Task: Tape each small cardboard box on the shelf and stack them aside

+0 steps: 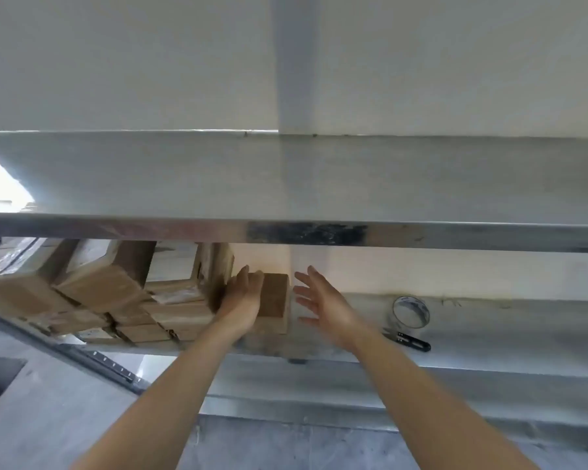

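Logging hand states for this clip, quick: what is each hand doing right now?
Left hand: open, straight fingers resting against the small cardboard box.
Right hand: open, fingers spread, beside the box, holding nothing.

Plain brown cardboard boxes point(92, 293) (some bearing shiny clear tape), grey metal shelf point(489, 337), black snips point(409, 340).

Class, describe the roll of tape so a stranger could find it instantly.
Start at the lower metal shelf under the steel ledge. Right of the person's right hand stands the roll of tape, on edge. It is the only clear ring there; the black cutter lies just before it.
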A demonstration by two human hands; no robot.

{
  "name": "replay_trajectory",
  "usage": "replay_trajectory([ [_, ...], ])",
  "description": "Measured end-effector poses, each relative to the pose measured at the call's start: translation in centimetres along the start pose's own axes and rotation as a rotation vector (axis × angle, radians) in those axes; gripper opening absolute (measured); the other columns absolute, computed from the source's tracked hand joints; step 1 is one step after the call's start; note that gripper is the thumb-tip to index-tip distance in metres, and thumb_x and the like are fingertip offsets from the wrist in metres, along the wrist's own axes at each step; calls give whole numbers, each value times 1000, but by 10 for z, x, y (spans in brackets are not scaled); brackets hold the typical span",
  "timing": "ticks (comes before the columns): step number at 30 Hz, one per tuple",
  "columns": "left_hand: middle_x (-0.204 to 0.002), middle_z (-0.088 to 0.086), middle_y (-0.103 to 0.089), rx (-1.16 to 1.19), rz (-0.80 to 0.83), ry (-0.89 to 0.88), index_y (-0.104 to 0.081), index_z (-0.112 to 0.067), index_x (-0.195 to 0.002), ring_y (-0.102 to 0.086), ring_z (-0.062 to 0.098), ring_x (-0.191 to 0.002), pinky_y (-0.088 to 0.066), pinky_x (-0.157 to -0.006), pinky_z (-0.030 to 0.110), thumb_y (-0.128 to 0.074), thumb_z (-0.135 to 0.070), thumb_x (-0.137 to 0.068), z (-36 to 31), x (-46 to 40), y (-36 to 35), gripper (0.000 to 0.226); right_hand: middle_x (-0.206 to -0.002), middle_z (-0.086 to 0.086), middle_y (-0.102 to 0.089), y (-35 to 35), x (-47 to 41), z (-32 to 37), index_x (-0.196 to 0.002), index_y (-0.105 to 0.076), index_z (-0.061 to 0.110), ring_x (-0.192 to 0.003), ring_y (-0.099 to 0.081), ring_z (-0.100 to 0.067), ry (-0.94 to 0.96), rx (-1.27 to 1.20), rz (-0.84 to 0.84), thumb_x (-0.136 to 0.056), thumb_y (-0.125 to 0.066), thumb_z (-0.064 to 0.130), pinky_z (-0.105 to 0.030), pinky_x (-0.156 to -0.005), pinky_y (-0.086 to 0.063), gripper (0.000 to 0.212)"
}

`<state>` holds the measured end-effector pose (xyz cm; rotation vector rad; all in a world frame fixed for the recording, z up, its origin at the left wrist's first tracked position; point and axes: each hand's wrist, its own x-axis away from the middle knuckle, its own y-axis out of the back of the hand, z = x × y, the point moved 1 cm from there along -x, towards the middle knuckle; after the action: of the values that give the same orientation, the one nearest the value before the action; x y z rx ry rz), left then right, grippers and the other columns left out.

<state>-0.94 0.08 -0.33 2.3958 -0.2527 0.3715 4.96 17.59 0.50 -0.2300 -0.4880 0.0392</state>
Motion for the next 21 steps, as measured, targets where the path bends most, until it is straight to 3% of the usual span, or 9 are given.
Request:
replay_trajectory([
  [2,-163,11,-24,-73,25,32,-27,-25,-154,-28,33,-148,-26,-119,57,-6,-77,-89,6,-6,-1,85,-160,-3,-34,-7,-5,-3,-148,-42,35,-147,-32,-23,-36,14,-24,-92,-41,72,-46,-118,-29,67],
  [5,-170,3,1,-116,74,63,-4,-24,-162,-5,27,-156,-11,-125,50,-9,-67,-100,10,-4,-12,76,-163,-4,-29,-18,-12,-10,-152,-36,35,-149,-29,-24,-61,34,-31,-93,-39,73,-46,-120,-27,70],
  [9,-168,2,-13,56,40,100,-5,-24,-162,-20,28,-153,-20,-123,49,-15,-67,-100,18,-4,-16,76,-161,0,-32,-28,-18,-20,-153,-34,34,-147,-31,-20,-62,42,-26,-92,-36,75,-43,-118,-28,74],
  [11,-165,3,-24,119,10,139,-15,-25,-160,-28,29,-149,-24,-121,54,-16,-71,-98,21,-6,-18,77,-157,5,-38,-24,-19,-23,-150,-37,35,-143,-35,-16,-31,59,-45,-95,-34,72,-41,-117,-28,66],
  [14,-148,3,-50,351,-58,187,-50,-28,-140,-47,31,-135,-33,-117,54,-27,-73,-96,20,0,-28,67,-133,8,-54,-5,-10,-20,-124,-49,39,-117,-51,-9,-4,49,-62,-103,-31,59,-34,-108,-39,33],
  [17,-120,7,-69,632,-92,220,-68,-25,-109,-64,29,-112,-48,-105,53,-38,-67,-97,7,20,-46,52,-113,11,-67,24,6,-24,-103,-59,40,-94,-64,-1,35,52,-98,-105,-35,51,-18,-76,-52,26],
  [18,-115,8,-71,663,-85,222,-69,-23,-105,-65,29,-109,-49,-104,52,-38,-59,-101,3,28,-55,48,-108,11,-71,35,12,-26,-104,-62,39,-92,-67,1,50,71,-101,-105,-36,50,-17,-73,-53,28],
  [21,-113,9,-70,714,-40,234,-68,-17,-111,-64,28,-107,-50,-99,44,-35,-48,-106,-17,49,-82,45,-112,14,-73,62,27,-29,-116,-67,35,-107,-65,1,94,125,-119,-105,-36,52,-25,-103,-46,38],
])
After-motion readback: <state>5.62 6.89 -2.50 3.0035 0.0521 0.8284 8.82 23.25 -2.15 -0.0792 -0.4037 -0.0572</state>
